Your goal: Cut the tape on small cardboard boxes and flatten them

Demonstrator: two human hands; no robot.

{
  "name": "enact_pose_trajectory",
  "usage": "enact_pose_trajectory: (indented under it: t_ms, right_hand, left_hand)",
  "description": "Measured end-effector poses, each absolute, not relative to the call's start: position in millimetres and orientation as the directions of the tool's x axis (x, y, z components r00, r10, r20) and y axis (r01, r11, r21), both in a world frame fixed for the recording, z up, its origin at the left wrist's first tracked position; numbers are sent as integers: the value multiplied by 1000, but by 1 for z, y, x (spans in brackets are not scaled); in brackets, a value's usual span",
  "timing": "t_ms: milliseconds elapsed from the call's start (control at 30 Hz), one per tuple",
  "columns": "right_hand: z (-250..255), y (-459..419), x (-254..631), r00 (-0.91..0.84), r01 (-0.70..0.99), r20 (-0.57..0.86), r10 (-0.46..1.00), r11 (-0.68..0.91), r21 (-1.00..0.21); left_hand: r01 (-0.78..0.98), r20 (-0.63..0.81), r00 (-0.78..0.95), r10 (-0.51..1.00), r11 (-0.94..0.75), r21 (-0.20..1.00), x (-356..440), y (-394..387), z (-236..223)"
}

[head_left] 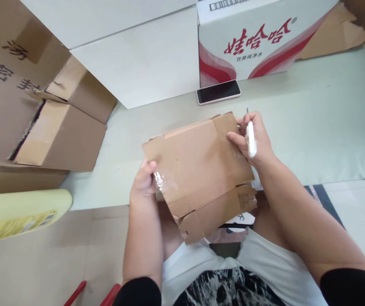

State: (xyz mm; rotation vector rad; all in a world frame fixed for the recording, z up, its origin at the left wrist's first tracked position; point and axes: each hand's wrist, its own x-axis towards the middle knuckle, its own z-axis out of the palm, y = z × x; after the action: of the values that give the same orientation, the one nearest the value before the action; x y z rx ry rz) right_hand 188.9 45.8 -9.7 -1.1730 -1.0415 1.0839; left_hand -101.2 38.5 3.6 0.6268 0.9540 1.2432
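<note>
A flattened brown cardboard piece [198, 161] with a folded lower flap is held tilted above my lap. At its left edge, near a shiny strip of clear tape [159, 180], my left hand [144, 178] grips it with the thumb on top. My right hand [255, 138] holds a slim white utility knife [251, 139], a thin blade tip showing past the fingers. The thumb and fingers of this same hand also pinch the cardboard's upper right side. Part of the right fingers is hidden behind the board.
A black-screened phone [219, 92] lies on the pale green tabletop [323, 123], before a white and red carton [246, 46] and a plain white box [144, 63]. Brown cartons [74, 136] stand at the left. A pale yellow bottle [19, 212] juts in at lower left.
</note>
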Motion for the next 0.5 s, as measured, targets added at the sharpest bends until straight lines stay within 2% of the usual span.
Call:
enact_pose_trajectory:
  t_ms: [133, 267, 400, 500]
  right_hand:
    - [-1, 47, 203, 220, -179, -67, 973, -27, -983]
    - [3, 47, 230, 34, -367, -247, 968, -218, -904]
    - [-3, 43, 222, -129, -395, -241, 962, -272, -877]
    - [-5, 39, 197, -66, -368, -236, 969, -244, -897]
  left_hand:
    - [-450, -309, -89, 947, 239, 861, -108, 48, 2]
    - [-544, -226, -254, 940, 54, 838, -125, 64, 1]
    - [-603, -249, -308, 918, 14, 798, -130, 72, -4]
    - [-627, -271, -291, 918, 31, 779, -125, 73, -6]
